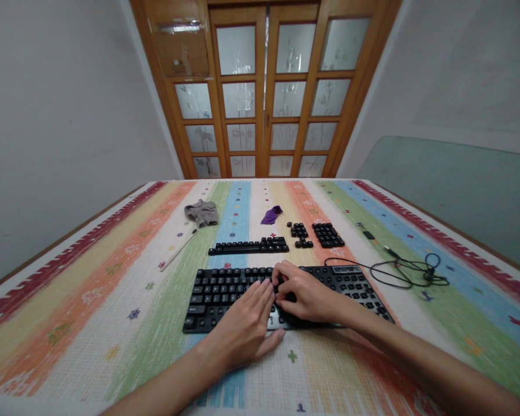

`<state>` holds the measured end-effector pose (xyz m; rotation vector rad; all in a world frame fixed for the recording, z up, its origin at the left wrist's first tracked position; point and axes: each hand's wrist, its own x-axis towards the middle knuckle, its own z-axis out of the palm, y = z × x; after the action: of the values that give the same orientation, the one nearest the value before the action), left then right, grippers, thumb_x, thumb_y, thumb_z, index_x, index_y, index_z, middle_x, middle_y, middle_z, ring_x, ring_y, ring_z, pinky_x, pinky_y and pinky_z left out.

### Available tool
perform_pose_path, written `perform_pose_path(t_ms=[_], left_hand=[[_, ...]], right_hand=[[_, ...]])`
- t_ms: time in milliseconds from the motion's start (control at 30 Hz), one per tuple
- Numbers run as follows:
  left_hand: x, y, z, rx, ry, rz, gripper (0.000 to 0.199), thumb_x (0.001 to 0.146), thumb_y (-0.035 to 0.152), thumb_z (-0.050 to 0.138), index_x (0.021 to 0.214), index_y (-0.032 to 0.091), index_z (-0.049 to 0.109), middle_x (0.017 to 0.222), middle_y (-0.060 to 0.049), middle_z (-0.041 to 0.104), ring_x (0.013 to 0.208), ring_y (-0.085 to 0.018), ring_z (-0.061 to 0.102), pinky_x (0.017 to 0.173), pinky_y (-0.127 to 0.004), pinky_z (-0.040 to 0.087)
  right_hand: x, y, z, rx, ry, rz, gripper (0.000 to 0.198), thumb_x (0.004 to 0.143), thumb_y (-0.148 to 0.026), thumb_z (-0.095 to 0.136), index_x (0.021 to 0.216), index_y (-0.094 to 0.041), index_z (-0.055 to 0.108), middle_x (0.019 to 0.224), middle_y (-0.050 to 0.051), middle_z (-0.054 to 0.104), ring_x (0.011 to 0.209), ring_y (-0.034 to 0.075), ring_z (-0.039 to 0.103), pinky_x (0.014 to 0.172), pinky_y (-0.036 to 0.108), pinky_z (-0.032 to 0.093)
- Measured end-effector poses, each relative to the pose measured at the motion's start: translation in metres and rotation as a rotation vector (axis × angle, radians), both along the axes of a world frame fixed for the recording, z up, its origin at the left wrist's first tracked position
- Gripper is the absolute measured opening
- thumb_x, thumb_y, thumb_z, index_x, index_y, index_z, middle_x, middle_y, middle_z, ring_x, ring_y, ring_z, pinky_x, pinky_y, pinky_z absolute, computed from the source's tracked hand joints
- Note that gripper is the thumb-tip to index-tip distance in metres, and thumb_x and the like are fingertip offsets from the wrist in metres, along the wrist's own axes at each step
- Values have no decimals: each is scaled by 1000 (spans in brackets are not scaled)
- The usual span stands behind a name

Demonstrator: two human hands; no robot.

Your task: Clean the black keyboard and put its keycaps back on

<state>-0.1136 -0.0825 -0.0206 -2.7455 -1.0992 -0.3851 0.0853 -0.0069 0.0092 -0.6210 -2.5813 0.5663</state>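
A black keyboard [219, 292] lies on the striped tablecloth, keycaps fitted on its left part and bare switch posts showing on its right. Across its middle rests my left hand [251, 318], fingers stretched out together and the thumb apart near the front edge. My right hand [305, 292] is bent over the keyboard just right of the left fingertips, thumb and fingers curled in a pinch. Whatever the pinch holds is too small or hidden to make out. Behind the keyboard sit loose keycaps: a long row [249, 247], a small cluster [300, 232] and a block [327, 235].
A grey cloth [202, 213] and a toothbrush [178, 250] lie at the back left. Near the middle back is a purple cloth [271, 215]. The coiled USB cable [409, 271] spreads to the right, close to a small black piece [368, 235]. Wooden glazed doors [266, 92] stand beyond the table.
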Motion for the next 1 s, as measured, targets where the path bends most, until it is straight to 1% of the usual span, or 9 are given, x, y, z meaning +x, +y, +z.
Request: perform_pose_path(t_ms=[100,200,300,400,500,633,733,833,1000], left_hand=[[0,-1,-2,-20,15,14,68,103,52,36,140,-4,47,147,-25,46,141,-34,39,118,-42,31],[-1,-3,-6,-32,-16,21,69,102,53,37,144,-3,42,150,-25,43,143,-33,36,118,-42,31],[-1,-3,-8,-36,-59,24,66,103,49,39,149,2,35,153,-22,40,146,-31,31,119,-43,30],[0,-3,-6,-57,-57,49,69,102,49,40,151,1,30,156,-23,32,148,-32,25,119,-46,29],[0,-3,-4,-106,-50,71,75,101,54,41,151,1,28,158,-24,26,149,-33,21,120,-48,26],[-2,-4,-2,-176,-51,69,71,103,52,39,153,3,26,160,-21,23,150,-31,16,121,-45,23],[-4,-4,0,-214,-38,62,72,102,52,40,153,4,25,161,-20,21,150,-30,15,122,-45,23],[-4,-4,3,-246,-37,67,72,103,55,38,154,5,26,161,-19,22,150,-30,15,121,-45,25],[-4,-3,5,-264,-17,64,71,103,53,36,153,4,26,161,-20,21,150,-30,14,121,-45,23]], right_hand=[[1,3,3,10,1,-19,14,78,-8,68,67,-16,69,96,8,60,91,19,57,83,35,49],[0,16,11,59,40,-51,13,82,-13,67,70,-17,69,90,7,62,88,19,57,81,35,48],[-4,43,17,122,82,-141,14,84,-14,65,72,-17,70,87,6,64,88,20,58,82,35,47],[-12,77,18,172,28,-238,13,84,-17,66,73,-17,72,84,7,68,88,22,59,84,37,45],[-23,111,14,155,-67,-311,13,83,-16,64,75,-16,74,81,7,72,84,22,61,84,36,45],[-33,141,6,107,-100,-345,15,81,-13,63,78,-14,77,82,9,75,81,22,64,79,33,46],[-38,151,2,50,-130,-326,15,82,-14,63,80,-13,78,83,9,76,77,20,66,74,30,47],[-41,154,1,12,-164,-296,12,80,-15,66,80,-15,79,82,7,77,74,19,66,72,28,47],[-44,156,0,-6,-204,-280,12,82,-16,68,83,-14,79,78,7,76,69,17,65,67,27,45]])
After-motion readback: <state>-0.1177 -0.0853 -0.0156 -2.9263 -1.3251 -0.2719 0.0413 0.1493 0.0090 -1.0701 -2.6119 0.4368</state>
